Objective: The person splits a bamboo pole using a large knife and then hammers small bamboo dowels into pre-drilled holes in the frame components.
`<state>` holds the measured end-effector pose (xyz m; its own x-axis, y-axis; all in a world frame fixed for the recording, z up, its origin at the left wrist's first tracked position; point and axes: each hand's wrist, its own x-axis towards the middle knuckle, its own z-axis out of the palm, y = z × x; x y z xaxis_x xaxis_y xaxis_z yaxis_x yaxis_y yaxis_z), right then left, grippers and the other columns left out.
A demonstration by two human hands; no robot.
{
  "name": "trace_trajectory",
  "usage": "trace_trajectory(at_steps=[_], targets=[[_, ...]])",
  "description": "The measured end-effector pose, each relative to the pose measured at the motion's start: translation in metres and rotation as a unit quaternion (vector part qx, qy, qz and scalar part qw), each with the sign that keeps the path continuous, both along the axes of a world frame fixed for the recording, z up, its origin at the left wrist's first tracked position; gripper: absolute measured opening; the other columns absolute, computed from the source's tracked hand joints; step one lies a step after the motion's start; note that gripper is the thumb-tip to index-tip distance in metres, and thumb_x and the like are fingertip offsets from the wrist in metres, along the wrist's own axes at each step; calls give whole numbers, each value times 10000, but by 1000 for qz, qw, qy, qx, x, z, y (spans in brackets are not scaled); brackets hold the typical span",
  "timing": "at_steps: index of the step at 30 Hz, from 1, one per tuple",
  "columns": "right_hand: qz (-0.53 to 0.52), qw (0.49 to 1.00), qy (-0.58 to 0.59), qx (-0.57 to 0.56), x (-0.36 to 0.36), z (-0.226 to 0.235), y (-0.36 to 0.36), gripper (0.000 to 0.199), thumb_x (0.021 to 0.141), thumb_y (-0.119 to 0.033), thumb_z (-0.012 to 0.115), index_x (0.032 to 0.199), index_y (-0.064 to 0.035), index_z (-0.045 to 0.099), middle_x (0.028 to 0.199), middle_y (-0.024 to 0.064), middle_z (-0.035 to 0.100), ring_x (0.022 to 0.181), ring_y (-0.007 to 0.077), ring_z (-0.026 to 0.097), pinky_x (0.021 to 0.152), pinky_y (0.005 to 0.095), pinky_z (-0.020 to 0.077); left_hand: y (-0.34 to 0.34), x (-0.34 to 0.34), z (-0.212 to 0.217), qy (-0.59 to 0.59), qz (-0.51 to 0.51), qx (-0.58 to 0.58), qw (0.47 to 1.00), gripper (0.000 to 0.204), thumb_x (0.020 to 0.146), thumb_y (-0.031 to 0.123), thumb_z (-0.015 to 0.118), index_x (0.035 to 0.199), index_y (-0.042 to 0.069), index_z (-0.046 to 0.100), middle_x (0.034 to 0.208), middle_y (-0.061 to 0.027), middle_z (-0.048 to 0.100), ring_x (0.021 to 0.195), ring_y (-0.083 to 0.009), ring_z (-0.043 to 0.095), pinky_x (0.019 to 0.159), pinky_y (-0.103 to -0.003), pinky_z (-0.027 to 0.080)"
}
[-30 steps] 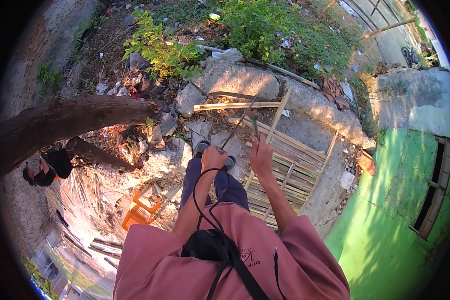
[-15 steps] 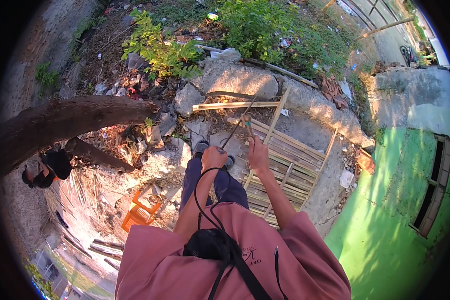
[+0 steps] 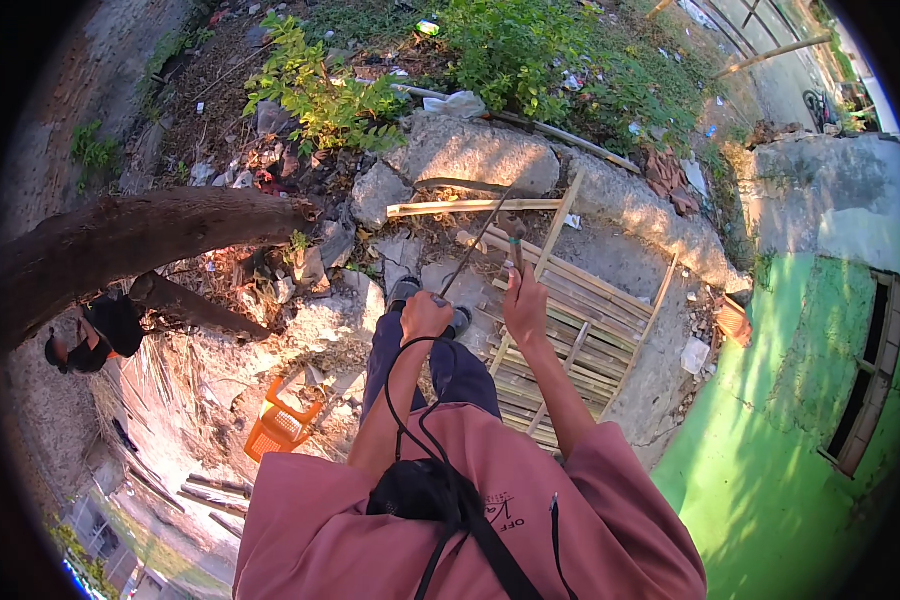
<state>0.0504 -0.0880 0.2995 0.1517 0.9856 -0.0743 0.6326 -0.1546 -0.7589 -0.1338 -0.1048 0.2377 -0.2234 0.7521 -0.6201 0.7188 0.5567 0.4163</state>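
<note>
cracked ground (image 3: pixel 647 392) outdoors, left hand (image 3: pixel 427 315) gripping thin rod (image 3: pixel 473 252), right hand (image 3: pixel 524 304) gripping hammer (image 3: pixel 514 236)

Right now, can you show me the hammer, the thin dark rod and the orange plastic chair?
Hammer (image 3: pixel 517 254): head view, on the handle, just below the green band.
Thin dark rod (image 3: pixel 471 251): head view, about midway along its bare length.
Orange plastic chair (image 3: pixel 273 434): head view, on its slatted part.
</note>
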Motion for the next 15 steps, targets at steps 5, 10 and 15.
trace_trajectory(at_steps=[5,10,15], targets=[[46,998,-26,-37,13,-12,11,233,1044,-198,503,1037,29,556,644,281,584,638,500,610,523,549,415,2,3,-5,4,-16,-1,1000,311,795,252,661,954,6,763,993,-272,725,960,-454,698,867,-509,567],[3,993,30,111,5,8,6,234,1041,-204,506,969,18,531,647,278,580,625,501,599,526,545,416,-6,0,-8,-15,10,2,1000,299,757,267,691,921,32,777,974,-291,714,956,-459,687,877,-516,554],[56,995,-50,-61,19,-21,10,203,1035,-164,495,1005,30,546,614,279,564,604,502,599,504,542,413,-3,2,-12,13,-5,-3,1000,303,778,246,669,956,28,780,995,-271,724,962,-454,696,877,-509,561]])
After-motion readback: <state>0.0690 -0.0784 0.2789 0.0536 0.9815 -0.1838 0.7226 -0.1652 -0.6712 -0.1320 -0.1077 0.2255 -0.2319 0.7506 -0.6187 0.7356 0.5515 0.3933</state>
